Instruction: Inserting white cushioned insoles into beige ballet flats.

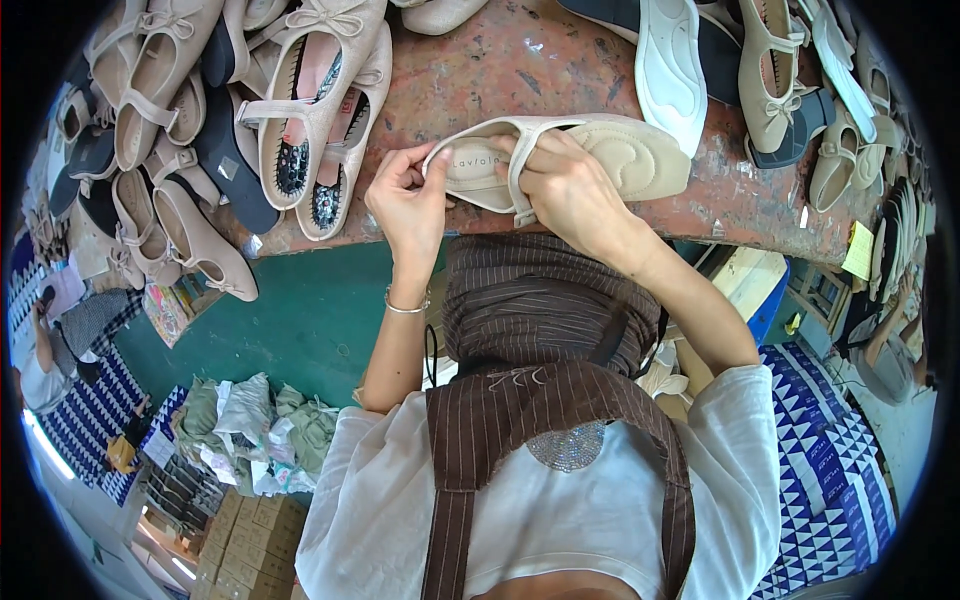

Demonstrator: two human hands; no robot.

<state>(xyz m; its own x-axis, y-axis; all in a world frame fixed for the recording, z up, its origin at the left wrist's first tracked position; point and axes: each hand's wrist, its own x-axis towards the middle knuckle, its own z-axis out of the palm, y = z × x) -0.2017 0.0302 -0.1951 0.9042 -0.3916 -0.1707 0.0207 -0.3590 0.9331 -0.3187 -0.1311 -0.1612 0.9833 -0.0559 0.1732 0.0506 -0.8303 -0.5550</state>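
Observation:
On the worn table in front of me lies a beige strapped shoe (470,196), its heel end to the left. A printed insole (470,165) lines its heel. The thumb and fingers of my left hand (408,195) pinch the shoe's back rim. My right hand (570,185) is closed over the shoe's strap side, with curled fingers reaching into the opening. Beyond that hand shows a beige padded forefoot piece (635,160) with stitched curves. Whether it joins the insole in the shoe is hidden by my right hand.
Beige bow-trimmed shoes (315,100) crowd the table's left side, several in a heap. White insoles (672,75) and more shoes (770,80) lie to the right. The table's front edge (330,240) runs just before me. Bundled bags (250,425) and cartons (250,540) stand lower left.

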